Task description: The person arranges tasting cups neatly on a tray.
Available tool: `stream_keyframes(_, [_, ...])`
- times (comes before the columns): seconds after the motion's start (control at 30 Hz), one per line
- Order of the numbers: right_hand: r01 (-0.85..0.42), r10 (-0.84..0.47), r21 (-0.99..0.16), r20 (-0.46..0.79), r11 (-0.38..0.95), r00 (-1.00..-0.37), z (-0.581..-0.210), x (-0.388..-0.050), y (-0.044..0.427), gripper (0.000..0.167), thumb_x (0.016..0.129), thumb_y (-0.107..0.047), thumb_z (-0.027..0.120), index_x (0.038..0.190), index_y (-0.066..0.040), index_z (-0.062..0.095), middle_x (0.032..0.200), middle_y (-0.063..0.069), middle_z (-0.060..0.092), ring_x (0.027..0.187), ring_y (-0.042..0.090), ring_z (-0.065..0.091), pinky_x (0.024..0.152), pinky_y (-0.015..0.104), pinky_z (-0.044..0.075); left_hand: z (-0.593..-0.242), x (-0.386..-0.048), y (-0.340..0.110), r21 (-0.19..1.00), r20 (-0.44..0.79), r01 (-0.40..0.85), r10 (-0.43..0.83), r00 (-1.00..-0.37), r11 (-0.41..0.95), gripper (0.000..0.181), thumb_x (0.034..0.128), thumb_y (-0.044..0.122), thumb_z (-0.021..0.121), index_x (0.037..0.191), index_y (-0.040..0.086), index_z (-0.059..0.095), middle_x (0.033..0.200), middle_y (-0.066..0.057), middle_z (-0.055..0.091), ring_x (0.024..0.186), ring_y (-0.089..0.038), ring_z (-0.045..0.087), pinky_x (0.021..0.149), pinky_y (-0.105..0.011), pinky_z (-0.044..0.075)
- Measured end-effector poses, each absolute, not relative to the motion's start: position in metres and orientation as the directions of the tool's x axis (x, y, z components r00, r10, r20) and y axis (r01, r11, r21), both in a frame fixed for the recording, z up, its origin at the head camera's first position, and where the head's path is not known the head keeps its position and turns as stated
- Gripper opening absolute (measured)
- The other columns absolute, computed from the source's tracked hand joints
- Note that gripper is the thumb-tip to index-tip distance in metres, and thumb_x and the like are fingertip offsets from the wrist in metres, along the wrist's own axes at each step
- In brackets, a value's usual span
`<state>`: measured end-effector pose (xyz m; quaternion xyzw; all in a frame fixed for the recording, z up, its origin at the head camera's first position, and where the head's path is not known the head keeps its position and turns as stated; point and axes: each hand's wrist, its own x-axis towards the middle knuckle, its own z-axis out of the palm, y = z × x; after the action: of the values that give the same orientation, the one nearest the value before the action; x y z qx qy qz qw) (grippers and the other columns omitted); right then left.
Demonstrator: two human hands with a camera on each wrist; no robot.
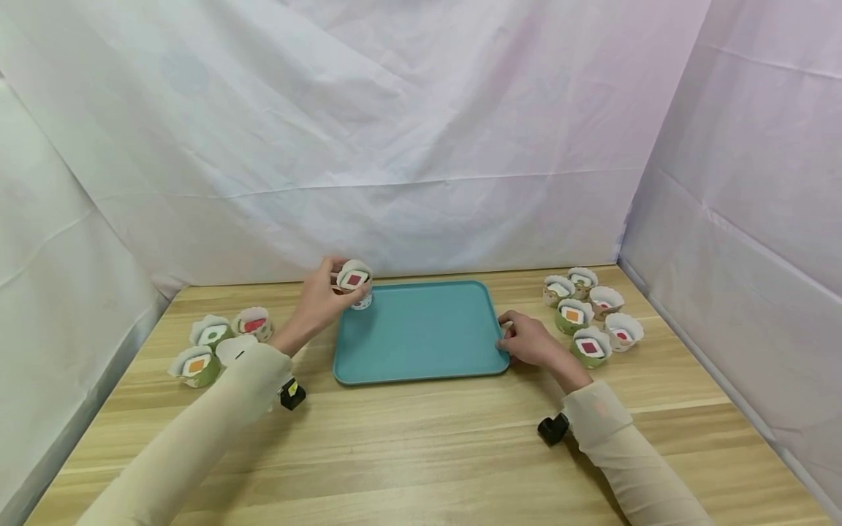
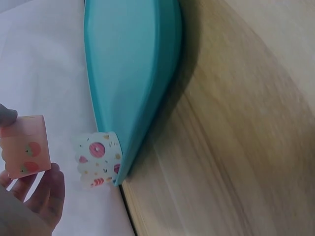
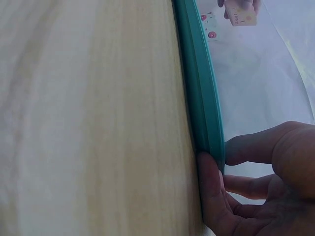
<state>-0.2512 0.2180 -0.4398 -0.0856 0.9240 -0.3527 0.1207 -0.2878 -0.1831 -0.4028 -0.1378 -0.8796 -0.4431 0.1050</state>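
Note:
My left hand (image 1: 322, 298) holds a pink paper cupcake cup (image 2: 27, 147) with fruit prints, thumb on one side and fingers on the other. Inside this cup, a white piece with a dark red square (image 1: 354, 280) shows in the head view. The held cup is raised above a white cupcake cup with doughnut prints (image 2: 97, 160), which stands in the far left corner of the teal tray (image 1: 421, 332). At the tray's right side, my right hand (image 1: 531, 340) pinches the rim (image 3: 209, 113) between its fingers and thumb.
Three cups stand left of the tray, with a green one (image 1: 209, 371) nearest. Several more cups, including a green cup with a red square (image 1: 590, 347), cluster on the right. White cloth (image 1: 395, 146) hangs behind the wooden table (image 1: 421, 453).

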Motion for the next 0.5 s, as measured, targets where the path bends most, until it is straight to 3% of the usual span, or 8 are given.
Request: stream_keyframes(0.5, [-0.059, -0.233, -0.664, -0.176, 0.745, -0.956, -0.438, -0.251, 0.216, 0.048, 0.098, -0.01, 0.066, 0.141, 0.006, 0.05, 0.092, 0.013, 0.063, 0.069, 0.019, 0.06, 0.06, 0.028, 0.052, -0.406, -0.299, -0.152, 0.722, 0.328, 0.357, 0.162, -0.931, 0.593, 0.067, 0.0925, 0.036, 0.078, 0.145, 0.009, 0.047, 0.13, -0.015, 0.059, 0.102, -0.029, 0.064, 0.078, -0.039, 0.06])
